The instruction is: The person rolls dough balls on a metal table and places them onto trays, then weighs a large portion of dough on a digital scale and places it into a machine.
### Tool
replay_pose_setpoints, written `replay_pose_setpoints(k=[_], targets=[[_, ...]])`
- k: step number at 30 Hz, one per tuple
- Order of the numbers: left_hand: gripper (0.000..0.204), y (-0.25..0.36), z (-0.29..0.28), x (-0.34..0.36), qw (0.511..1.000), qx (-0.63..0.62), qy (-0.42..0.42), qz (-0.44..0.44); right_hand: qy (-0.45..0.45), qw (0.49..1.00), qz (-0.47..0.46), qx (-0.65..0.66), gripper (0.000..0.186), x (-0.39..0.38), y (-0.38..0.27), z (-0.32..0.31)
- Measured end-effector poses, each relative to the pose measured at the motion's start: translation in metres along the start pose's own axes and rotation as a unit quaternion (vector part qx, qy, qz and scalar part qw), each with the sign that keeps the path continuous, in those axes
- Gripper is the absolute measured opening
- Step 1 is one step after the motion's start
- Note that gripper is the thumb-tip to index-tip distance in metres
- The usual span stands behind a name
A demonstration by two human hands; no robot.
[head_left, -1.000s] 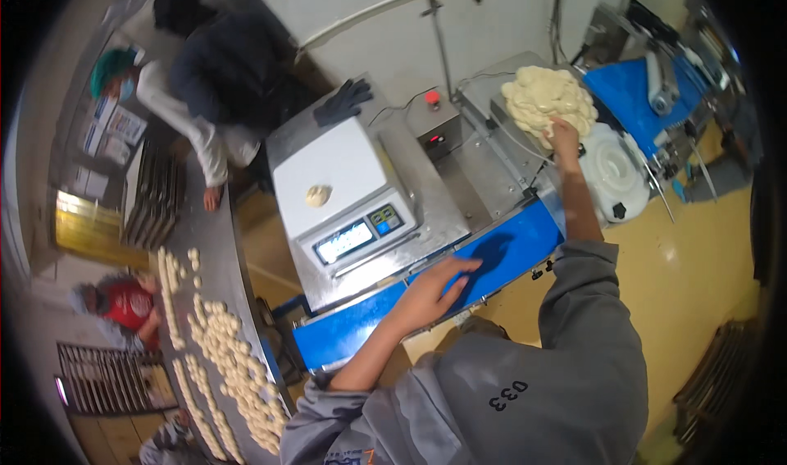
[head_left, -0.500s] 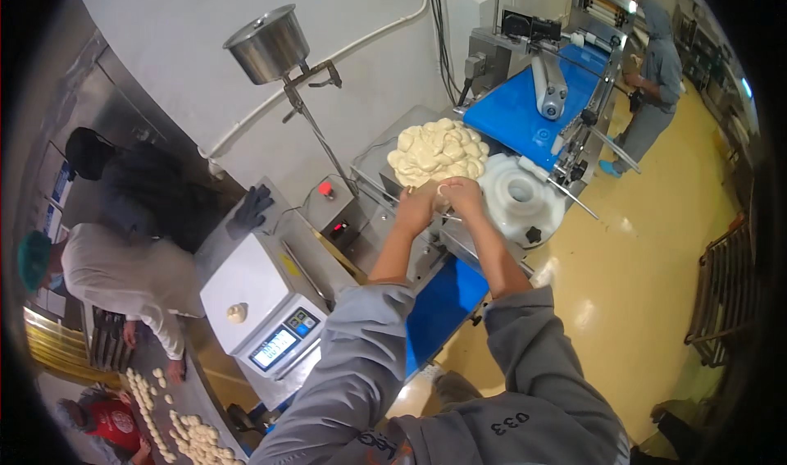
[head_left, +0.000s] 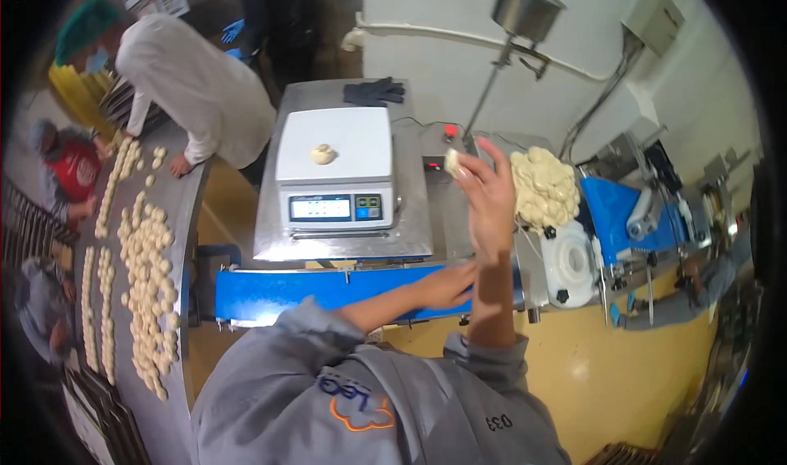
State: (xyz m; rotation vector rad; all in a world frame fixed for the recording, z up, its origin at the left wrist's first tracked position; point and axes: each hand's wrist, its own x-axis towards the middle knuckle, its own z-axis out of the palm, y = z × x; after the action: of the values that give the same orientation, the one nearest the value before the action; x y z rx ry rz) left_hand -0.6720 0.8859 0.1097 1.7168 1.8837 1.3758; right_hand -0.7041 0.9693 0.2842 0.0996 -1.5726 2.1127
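Note:
My right hand is raised beside the scale, pinching a small piece of dough between thumb and fingers. Lower down, my left hand reaches across above the blue conveyor belt. Its fingers are hidden behind my right forearm, so what they do does not show. A digital scale with a white platform and lit display stands left of my right hand. One dough ball rests on it. Just right of my right hand lies a large heap of dough.
The scale stands on a steel table with a dark glove behind it. Right of the heap are a white round machine part and another blue belt. Co-workers stand at a table of dough balls on the left.
The view has swung left toward the scale. My hands have come away from the dough heap and apart; the right one now holds a small piece of dough up.

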Motion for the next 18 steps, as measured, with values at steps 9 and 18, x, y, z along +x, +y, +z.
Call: replay_pose_setpoints(k=[9,18], targets=[[0.064,0.064,-0.031,-0.298,0.902,0.032,0.206,-0.378,-0.224,0.903,-0.097,-0.353,0.015,0.081,0.162,0.141],[0.059,0.091,0.017,-0.447,0.683,0.145,0.484,-0.527,-0.103,0.94,-0.114,-0.305,0.021,0.055,0.106,0.102]])
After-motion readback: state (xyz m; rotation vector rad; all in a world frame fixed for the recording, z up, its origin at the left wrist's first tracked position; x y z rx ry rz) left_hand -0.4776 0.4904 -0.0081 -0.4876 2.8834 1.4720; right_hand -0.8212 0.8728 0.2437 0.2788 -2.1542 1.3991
